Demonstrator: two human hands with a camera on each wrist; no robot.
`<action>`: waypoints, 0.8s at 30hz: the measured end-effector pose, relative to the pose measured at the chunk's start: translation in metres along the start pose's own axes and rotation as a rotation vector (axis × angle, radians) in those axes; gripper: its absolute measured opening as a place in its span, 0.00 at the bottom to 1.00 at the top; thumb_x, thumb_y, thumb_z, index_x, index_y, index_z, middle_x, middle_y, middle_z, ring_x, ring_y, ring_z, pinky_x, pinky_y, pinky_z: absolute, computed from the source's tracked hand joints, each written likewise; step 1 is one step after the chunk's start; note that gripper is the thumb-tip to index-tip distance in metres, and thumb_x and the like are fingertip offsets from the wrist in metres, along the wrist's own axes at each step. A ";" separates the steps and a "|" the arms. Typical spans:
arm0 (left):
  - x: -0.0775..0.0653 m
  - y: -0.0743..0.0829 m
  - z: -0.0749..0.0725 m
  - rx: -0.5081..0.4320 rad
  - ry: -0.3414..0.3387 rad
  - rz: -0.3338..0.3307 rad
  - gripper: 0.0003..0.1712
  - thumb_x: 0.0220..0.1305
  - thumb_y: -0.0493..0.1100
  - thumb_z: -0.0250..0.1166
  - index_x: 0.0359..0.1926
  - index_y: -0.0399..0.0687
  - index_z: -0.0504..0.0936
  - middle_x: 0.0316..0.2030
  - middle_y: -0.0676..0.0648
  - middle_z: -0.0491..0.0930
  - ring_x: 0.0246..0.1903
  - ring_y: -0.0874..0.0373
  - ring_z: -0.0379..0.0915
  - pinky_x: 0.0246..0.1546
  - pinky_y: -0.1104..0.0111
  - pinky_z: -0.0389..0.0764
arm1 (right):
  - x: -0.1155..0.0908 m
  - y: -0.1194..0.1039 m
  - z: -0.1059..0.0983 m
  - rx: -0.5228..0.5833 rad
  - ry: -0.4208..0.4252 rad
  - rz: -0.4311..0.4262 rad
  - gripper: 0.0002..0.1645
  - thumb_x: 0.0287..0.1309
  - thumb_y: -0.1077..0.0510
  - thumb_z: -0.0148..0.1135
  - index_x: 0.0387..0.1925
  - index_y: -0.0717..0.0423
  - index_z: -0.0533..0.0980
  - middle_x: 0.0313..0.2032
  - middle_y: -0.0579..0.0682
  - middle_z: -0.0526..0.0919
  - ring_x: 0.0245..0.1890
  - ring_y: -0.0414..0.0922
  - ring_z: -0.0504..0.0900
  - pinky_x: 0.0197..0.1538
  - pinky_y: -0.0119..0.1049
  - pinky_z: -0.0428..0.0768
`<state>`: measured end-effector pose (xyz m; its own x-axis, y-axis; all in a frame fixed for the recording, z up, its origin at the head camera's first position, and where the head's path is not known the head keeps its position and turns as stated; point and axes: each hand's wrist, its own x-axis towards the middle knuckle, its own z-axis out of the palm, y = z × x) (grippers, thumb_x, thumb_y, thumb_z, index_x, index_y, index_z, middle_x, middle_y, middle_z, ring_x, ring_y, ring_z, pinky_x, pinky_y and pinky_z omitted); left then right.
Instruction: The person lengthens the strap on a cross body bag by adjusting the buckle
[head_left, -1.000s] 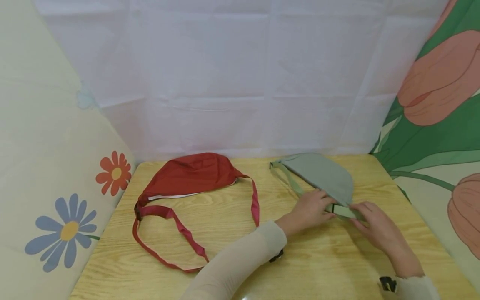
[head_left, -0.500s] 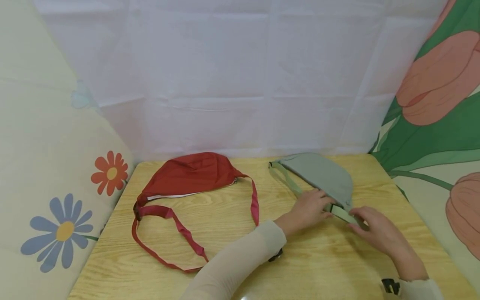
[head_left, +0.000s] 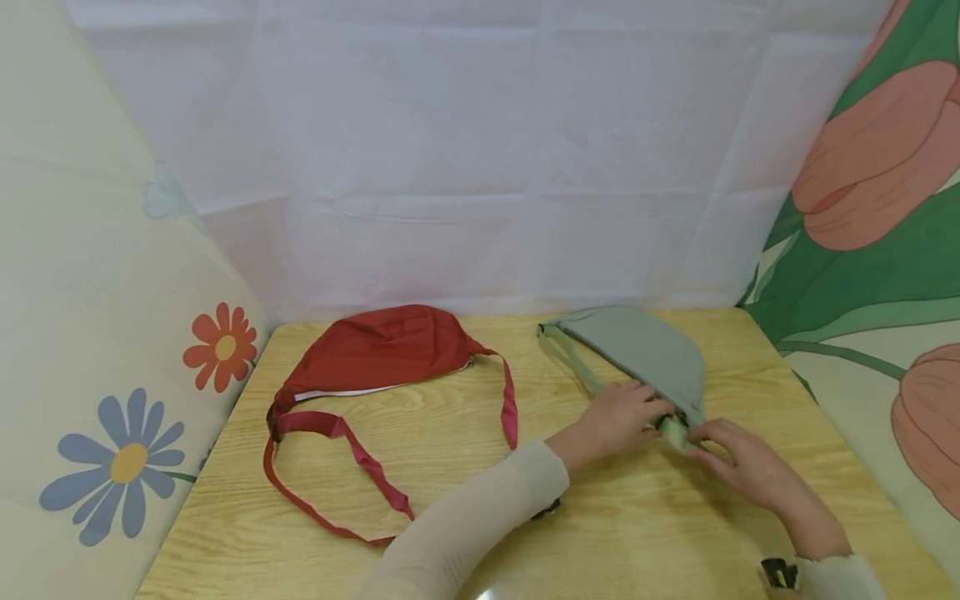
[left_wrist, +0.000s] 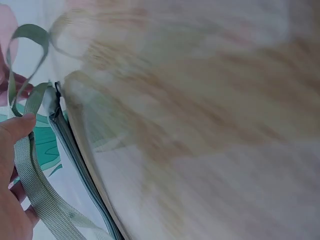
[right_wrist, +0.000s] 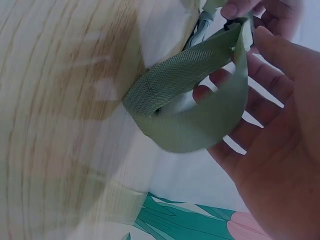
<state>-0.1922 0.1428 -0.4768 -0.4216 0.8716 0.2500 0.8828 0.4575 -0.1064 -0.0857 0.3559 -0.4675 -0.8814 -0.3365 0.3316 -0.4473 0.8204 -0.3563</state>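
A grey-green waist bag (head_left: 645, 346) lies at the table's back right, its pale green strap (head_left: 573, 358) running from its left corner toward the hands. My left hand (head_left: 618, 417) pinches the strap beside the bag's near edge. In the left wrist view, the thumb presses the webbing (left_wrist: 42, 195) next to the bag's zip (left_wrist: 82, 162). To the right, my right hand (head_left: 750, 467) pinches the strap close to the left fingers. A loose loop of webbing (right_wrist: 200, 120) hangs across the right palm in the right wrist view. A dark buckle piece is mostly hidden by the fingertips.
On the left of the wooden table (head_left: 615, 542) lies a red waist bag (head_left: 386, 350), its red strap (head_left: 367, 458) spread toward the front and partly beneath the left sleeve (head_left: 472, 517). A white cloth (head_left: 450, 167) hangs behind the table, with flower-printed cloths on both sides.
The right hand first drew slightly away to the right, then came back left toward the left hand. The stretch of strap between the hands has shortened and bunched. The left hand barely moved.
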 end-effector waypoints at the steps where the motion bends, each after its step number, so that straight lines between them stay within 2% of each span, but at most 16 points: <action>1: -0.001 0.000 0.000 0.010 0.001 0.009 0.24 0.70 0.60 0.63 0.64 0.66 0.77 0.53 0.59 0.78 0.51 0.63 0.75 0.50 0.72 0.78 | -0.001 0.000 0.000 0.008 -0.002 0.000 0.12 0.57 0.63 0.72 0.42 0.48 0.83 0.43 0.43 0.85 0.43 0.42 0.83 0.44 0.41 0.82; 10: 0.000 -0.001 0.002 0.020 0.003 0.051 0.24 0.71 0.57 0.64 0.65 0.63 0.76 0.53 0.57 0.78 0.51 0.61 0.75 0.49 0.70 0.79 | -0.001 0.004 0.001 0.053 0.032 -0.071 0.15 0.56 0.69 0.71 0.41 0.48 0.83 0.41 0.44 0.84 0.41 0.37 0.82 0.40 0.36 0.81; 16: -0.002 -0.001 0.002 0.066 0.030 0.067 0.18 0.73 0.55 0.61 0.61 0.63 0.78 0.49 0.57 0.78 0.48 0.63 0.76 0.41 0.72 0.79 | 0.002 0.011 0.000 -0.024 0.059 -0.026 0.12 0.59 0.74 0.64 0.40 0.57 0.83 0.38 0.48 0.85 0.37 0.43 0.83 0.38 0.40 0.81; 21: -0.005 0.000 0.002 0.117 0.033 0.102 0.17 0.74 0.54 0.61 0.60 0.64 0.78 0.49 0.58 0.79 0.47 0.63 0.76 0.36 0.73 0.79 | 0.011 0.014 -0.006 -0.028 -0.030 0.089 0.10 0.63 0.74 0.60 0.43 0.63 0.81 0.39 0.54 0.84 0.37 0.51 0.84 0.38 0.44 0.82; 24: -0.005 0.001 0.002 0.118 0.026 0.106 0.18 0.74 0.53 0.61 0.61 0.64 0.77 0.50 0.57 0.79 0.48 0.63 0.76 0.37 0.73 0.79 | 0.020 0.015 -0.010 -0.017 -0.093 0.105 0.09 0.63 0.72 0.63 0.44 0.63 0.81 0.40 0.56 0.84 0.38 0.53 0.84 0.40 0.47 0.82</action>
<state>-0.1899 0.1390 -0.4799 -0.3206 0.9120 0.2558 0.8911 0.3819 -0.2452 -0.1086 0.3665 -0.4572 -0.9338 -0.2888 0.2110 -0.3498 0.8609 -0.3695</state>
